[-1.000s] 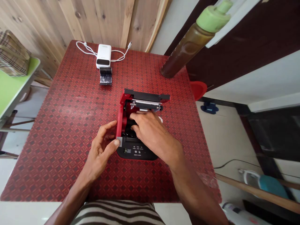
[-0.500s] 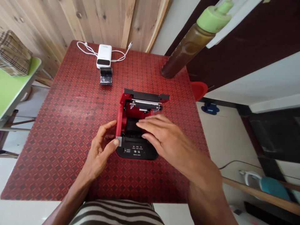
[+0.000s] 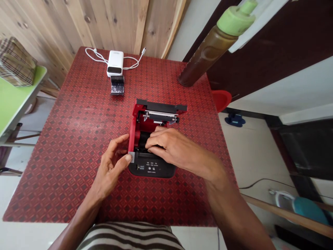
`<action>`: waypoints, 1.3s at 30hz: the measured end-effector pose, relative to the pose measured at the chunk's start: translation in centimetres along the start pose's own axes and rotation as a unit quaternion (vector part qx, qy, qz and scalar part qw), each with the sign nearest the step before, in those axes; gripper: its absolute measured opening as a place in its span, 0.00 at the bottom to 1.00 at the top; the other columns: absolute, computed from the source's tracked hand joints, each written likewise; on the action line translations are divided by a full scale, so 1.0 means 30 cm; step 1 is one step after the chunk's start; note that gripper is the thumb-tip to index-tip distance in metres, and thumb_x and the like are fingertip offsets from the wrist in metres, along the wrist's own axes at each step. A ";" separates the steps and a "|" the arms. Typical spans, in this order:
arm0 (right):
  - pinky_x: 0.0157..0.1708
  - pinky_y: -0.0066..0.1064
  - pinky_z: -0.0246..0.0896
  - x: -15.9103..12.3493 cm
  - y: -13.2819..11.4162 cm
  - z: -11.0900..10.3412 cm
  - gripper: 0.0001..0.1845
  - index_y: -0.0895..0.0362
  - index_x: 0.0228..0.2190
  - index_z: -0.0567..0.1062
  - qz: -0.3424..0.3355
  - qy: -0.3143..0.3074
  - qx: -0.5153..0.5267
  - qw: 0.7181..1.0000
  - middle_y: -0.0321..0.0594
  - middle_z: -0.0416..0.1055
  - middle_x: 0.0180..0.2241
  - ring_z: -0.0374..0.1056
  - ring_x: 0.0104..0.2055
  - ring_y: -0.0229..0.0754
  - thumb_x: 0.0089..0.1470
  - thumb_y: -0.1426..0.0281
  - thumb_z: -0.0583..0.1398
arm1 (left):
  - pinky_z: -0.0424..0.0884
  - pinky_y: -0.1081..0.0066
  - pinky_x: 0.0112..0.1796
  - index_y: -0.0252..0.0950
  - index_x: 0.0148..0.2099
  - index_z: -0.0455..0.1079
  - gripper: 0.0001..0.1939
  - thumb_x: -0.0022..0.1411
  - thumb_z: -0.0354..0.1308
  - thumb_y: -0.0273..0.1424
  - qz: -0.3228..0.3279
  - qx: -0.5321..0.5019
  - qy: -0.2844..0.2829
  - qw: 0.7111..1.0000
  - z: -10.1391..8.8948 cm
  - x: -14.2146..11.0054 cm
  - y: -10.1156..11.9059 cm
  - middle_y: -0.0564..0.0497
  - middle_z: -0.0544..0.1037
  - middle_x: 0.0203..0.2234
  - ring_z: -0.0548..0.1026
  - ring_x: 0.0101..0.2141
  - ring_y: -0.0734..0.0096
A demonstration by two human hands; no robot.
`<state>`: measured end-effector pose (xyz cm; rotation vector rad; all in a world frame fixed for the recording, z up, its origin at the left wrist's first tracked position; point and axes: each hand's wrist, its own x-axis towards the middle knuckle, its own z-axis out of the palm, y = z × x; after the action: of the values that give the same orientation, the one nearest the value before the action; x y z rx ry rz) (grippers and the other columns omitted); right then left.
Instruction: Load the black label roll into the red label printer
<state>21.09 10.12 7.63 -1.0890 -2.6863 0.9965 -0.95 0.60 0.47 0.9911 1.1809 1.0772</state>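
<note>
A red and black label printer (image 3: 152, 170) sits on the table with its lid (image 3: 161, 106) raised, showing a roller and the red inside. A black roll (image 3: 144, 138) lies in its compartment, partly covered by my right hand (image 3: 173, 146). The fingertips of that hand are drawn together at the roll's front edge; what lies between them is mostly hidden. My left hand (image 3: 114, 163) holds the printer at its left side, thumb on the front left corner by a grey tab and index fingertip against the red wall.
A white power bank (image 3: 115, 62) with a white cable stands at the back, a curled black strip (image 3: 117, 85) in front of it. A tall brown bottle (image 3: 208, 55) with a green cap is at the back right. A green table (image 3: 7, 107) stands left.
My right hand drew back to the right with fingers straightened, baring the black roll, then came back left with fingers bent together over it. My left hand keeps its place on the printer.
</note>
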 end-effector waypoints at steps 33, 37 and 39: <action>0.46 0.41 0.77 -0.043 -0.108 0.157 0.10 0.57 0.43 0.80 0.093 0.230 -0.080 0.965 0.44 0.81 0.42 0.79 0.44 0.49 0.70 0.82 0.62 | 0.78 0.56 0.57 0.43 0.63 0.80 0.21 0.75 0.64 0.45 0.183 0.121 0.019 0.975 0.055 0.235 0.243 0.47 0.85 0.58 0.80 0.59 0.49; 0.47 0.42 0.78 -0.051 -0.136 0.160 0.16 0.57 0.45 0.81 0.097 0.216 -0.126 0.963 0.46 0.81 0.42 0.79 0.44 0.49 0.70 0.86 0.57 | 0.77 0.54 0.60 0.43 0.65 0.79 0.21 0.76 0.64 0.44 0.184 0.122 0.013 0.975 0.053 0.234 0.239 0.46 0.84 0.59 0.79 0.60 0.48; 0.48 0.43 0.79 -0.068 -0.148 0.163 0.18 0.59 0.48 0.82 0.089 0.212 -0.158 0.960 0.48 0.82 0.44 0.79 0.46 0.51 0.69 0.87 0.56 | 0.77 0.53 0.61 0.43 0.66 0.79 0.22 0.76 0.64 0.44 0.187 0.126 0.010 0.974 0.049 0.232 0.236 0.46 0.84 0.60 0.79 0.61 0.48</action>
<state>18.49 3.77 6.76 -1.4298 -2.4663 0.2927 0.10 8.83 6.09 1.4459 1.1950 1.2526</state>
